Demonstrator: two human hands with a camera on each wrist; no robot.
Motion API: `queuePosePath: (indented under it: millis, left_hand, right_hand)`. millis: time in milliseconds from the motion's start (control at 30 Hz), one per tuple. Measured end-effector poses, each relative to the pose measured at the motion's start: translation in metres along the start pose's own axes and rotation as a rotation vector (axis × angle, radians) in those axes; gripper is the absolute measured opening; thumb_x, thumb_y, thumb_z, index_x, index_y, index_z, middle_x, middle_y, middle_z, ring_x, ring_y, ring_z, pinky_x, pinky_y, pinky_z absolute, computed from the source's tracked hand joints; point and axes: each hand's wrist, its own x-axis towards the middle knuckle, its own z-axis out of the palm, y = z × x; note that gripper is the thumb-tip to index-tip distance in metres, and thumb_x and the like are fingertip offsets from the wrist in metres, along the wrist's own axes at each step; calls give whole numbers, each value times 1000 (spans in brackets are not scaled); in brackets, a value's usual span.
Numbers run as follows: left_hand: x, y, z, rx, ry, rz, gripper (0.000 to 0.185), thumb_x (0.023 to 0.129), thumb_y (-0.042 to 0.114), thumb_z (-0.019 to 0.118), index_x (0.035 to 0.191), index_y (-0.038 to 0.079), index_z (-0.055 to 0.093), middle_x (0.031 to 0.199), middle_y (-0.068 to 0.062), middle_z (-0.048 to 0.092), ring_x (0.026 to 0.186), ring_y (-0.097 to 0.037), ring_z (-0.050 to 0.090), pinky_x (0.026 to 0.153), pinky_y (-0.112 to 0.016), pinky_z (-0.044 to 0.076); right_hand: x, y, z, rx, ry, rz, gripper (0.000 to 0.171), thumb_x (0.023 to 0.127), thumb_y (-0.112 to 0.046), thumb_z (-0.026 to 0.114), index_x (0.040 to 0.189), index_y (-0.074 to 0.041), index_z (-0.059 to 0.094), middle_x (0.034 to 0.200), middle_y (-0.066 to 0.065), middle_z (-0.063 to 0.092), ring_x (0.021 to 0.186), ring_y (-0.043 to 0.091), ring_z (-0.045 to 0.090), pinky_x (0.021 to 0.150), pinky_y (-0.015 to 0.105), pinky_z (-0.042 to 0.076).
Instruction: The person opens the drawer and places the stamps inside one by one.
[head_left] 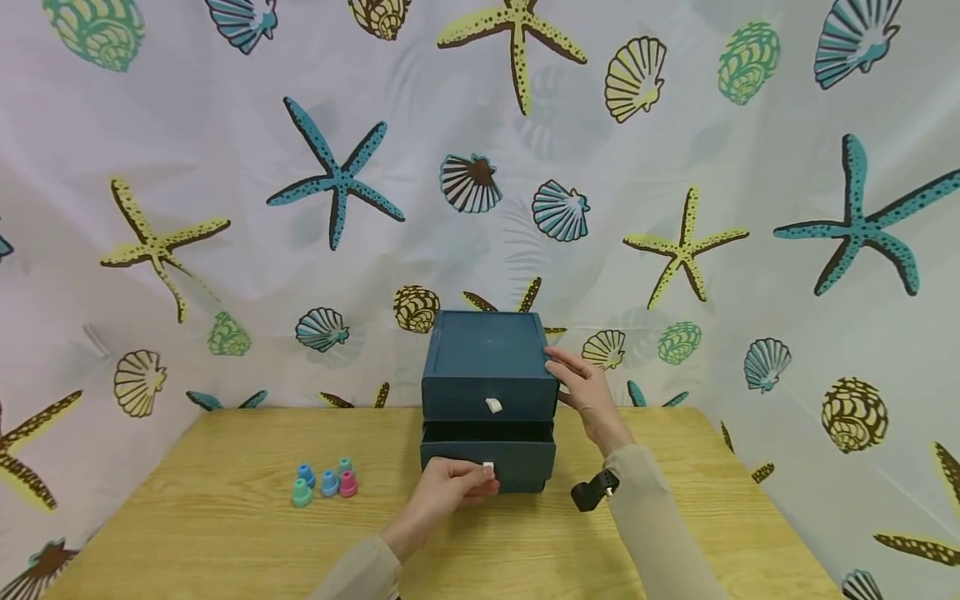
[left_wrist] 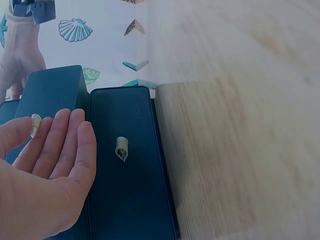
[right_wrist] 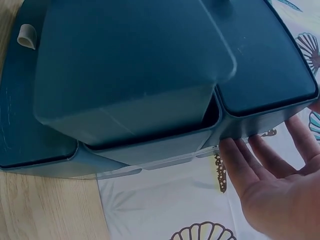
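A dark blue drawer cabinet [head_left: 489, 343] stands on the table against the patterned cloth. Its middle drawer [head_left: 527, 463] is pulled partway out, showing a dark gap above its front. My left hand [head_left: 442, 493] pinches that drawer's small white pull tab [left_wrist: 35, 126] between thumb and fingers. Above it, the top drawer [head_left: 457, 400] is closed and has its own white tab [head_left: 492, 405]. In the left wrist view the bottom drawer [left_wrist: 125, 200] shows closed, with a curled tab [left_wrist: 121, 147]. My right hand [head_left: 588, 396] rests its fingers along the cabinet's right side, near the top edge.
Several small cup-shaped pieces in blue, green and pink [head_left: 348, 483] stand on the wooden table [head_left: 247, 542] left of the cabinet. A cloth [head_left: 480, 250] printed with shells and starfish hangs behind and at both sides. A black camera [head_left: 595, 490] is strapped at the right wrist.
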Motion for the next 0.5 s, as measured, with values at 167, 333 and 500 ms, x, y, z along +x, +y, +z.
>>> queuePosePath:
  millis: [167, 333, 500]
  left_hand:
    - [-7, -1, -1, 6, -20, -1, 33, 95, 28, 66, 111, 1, 74, 104, -13, 75, 98, -20, 72, 90, -43, 56]
    - [-12, -1, 1, 3, -27, -5, 33, 94, 29, 66, 110, 1, 74, 103, -13, 75, 97, -20, 72, 90, -44, 56]
    - [-18, -1, 4, -5, -21, -14, 32, 93, 28, 67, 109, 1, 75, 99, -10, 76, 94, -18, 73, 87, -42, 58]
  right_hand:
    - [0, 0, 0, -6, -9, -1, 41, 98, -25, 60, 138, -15, 57, 148, 6, 48, 139, 27, 43, 110, 53, 40]
    - [1, 0, -1, -17, -16, -4, 41, 99, -25, 60, 139, -14, 57, 148, 7, 48, 139, 27, 43, 109, 53, 41]
    - [2, 1, -2, -28, -19, -4, 40, 99, -25, 59, 138, -14, 57, 147, 6, 48, 138, 26, 43, 109, 53, 41]
